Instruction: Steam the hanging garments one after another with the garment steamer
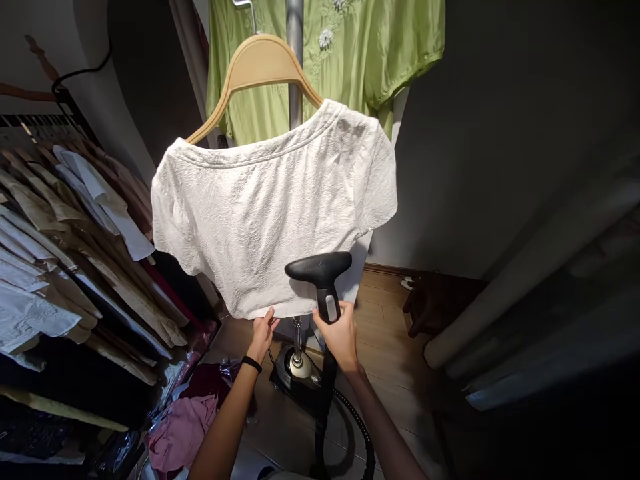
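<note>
A white short-sleeved top (270,213) hangs in front of me on a wooden hanger (265,60). My left hand (263,335) pinches its bottom hem near the middle. In my right hand (340,333) is the handle of a black garment steamer head (323,270), whose wide face is against or just in front of the top's lower right part. My right thumb lies close to the hem; whether it touches the cloth I cannot tell. The steamer's hose (350,407) runs down from the handle to the floor, near the steamer base (297,373).
Behind the top hangs a green blouse (400,53) beside a metal pole (295,100). A rack of clothes (65,220) fills the left side. Pink cloth (180,427) lies low at the left. A dark wooden stool (440,300) and a pale curtain (525,273) are at right.
</note>
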{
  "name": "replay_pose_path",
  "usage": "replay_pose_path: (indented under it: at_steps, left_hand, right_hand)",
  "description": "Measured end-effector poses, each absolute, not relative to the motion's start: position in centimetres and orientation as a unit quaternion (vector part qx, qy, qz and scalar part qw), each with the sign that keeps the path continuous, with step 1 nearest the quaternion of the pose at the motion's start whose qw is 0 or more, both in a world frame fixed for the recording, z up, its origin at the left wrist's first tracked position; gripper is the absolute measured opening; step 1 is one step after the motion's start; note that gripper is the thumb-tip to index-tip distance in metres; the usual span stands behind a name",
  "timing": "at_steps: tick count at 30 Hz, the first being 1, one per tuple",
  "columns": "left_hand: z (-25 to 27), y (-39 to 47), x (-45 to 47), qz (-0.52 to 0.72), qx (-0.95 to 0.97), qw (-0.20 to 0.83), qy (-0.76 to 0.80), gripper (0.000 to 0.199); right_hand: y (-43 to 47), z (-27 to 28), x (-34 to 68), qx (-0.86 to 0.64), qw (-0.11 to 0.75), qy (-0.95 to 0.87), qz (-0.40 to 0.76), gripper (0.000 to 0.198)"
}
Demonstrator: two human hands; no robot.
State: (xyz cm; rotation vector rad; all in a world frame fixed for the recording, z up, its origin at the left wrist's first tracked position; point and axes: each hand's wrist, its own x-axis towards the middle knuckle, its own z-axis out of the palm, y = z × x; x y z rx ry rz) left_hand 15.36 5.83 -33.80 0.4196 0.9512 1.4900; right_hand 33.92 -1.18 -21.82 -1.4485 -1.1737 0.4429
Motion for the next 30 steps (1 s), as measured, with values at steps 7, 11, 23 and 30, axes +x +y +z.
replay_pose_path:
  at_steps: [7,11,23,30]
  left_hand:
    - [-36.5,3.6,13.5,0.664,0.166,0.598,0.417,0.029]
    - [-37.1,3.0,13.2,0.680,0.160,0.594,0.399,0.026]
    - [-36.9,3.0,11.8,0.673,0.164,0.604,0.393,0.010]
    - [-35.7,2.6,11.3,0.686,0.129,0.580,0.421,0.011]
  right_hand:
    - [-0.2,-14.9,34.4,-0.589,0.619,-0.504,0.129,0.048]
    - [0.1,-17.3,34.6,-0.580,0.610,-0.517,0.153,0.048]
    - [-1.4,-34.7,34.7,-0.634,0.499,-0.518,0.284,0.042]
    - [0.4,-27.3,34.7,-0.569,0.566,-0.542,0.249,0.043]
